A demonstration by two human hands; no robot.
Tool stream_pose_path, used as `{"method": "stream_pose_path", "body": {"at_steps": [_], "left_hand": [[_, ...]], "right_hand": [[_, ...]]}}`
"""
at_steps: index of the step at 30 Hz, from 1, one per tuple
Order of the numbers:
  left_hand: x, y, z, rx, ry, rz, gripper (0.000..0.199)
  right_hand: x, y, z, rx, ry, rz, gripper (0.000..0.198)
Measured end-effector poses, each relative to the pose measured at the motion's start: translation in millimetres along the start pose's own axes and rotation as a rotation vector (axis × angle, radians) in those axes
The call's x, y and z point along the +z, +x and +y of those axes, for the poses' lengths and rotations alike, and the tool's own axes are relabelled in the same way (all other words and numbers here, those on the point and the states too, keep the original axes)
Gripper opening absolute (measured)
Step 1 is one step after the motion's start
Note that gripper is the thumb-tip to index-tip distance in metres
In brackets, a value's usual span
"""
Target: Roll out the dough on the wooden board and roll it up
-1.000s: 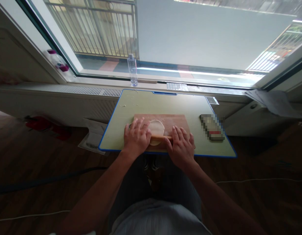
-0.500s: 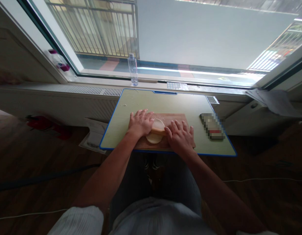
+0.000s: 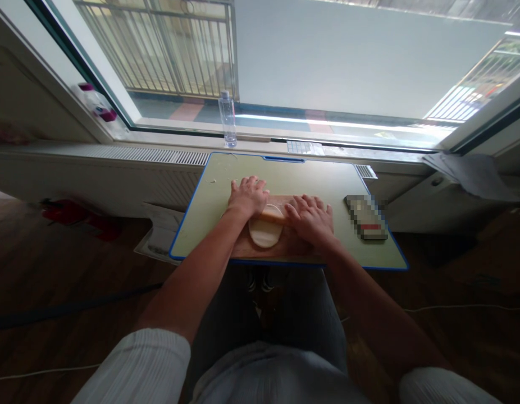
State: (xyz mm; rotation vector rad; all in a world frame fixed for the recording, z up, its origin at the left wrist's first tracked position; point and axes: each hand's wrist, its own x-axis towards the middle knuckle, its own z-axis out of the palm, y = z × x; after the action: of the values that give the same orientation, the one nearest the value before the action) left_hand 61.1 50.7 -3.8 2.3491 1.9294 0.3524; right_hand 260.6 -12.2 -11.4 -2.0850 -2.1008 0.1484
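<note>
A wooden rolling pin (image 3: 272,216) lies across a flat round of pale dough (image 3: 265,233), whose far edge shows beyond the pin. Beneath the dough is a brown wooden board (image 3: 297,247). My left hand (image 3: 248,196) rests palm-down on the pin's left end, fingers stretched forward and not wrapped round it. Over the right end lies my right hand (image 3: 313,216), also flat with its fingers spread. Both palms hide the ends of the pin.
The green table (image 3: 327,179) has a blue rim, with dough scraps at its far left. A pixelated dark object (image 3: 366,217) lies to the right. Behind it, a clear bottle (image 3: 228,120) stands on the windowsill. A red fire extinguisher (image 3: 81,219) is at floor left.
Both hands have pushed the rolling pin forward, away from me. More of the dough's near side shows now, and its far part is more covered.
</note>
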Motion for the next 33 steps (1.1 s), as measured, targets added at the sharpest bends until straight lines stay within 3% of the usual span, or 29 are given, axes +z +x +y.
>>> {"method": "stream_pose_path", "body": {"at_steps": [6,16,22,33], "left_hand": [[1,19,3,-0.030,-0.021,0.109,0.041],[3,43,4,-0.014,-0.015,0.076,0.043],[3,31,2,-0.018,-0.017,0.010,0.044],[0,4,2,-0.006,0.026,0.005,0.044]], "right_hand": [[-3,18,3,0.072,0.019,-0.023,0.072],[-2,42,9,0.081,0.042,-0.018,0.070],[-2,32,7,0.068,0.013,-0.049,0.073],[-1,7,1,0.046,-0.033,-0.071,0.077]]}}
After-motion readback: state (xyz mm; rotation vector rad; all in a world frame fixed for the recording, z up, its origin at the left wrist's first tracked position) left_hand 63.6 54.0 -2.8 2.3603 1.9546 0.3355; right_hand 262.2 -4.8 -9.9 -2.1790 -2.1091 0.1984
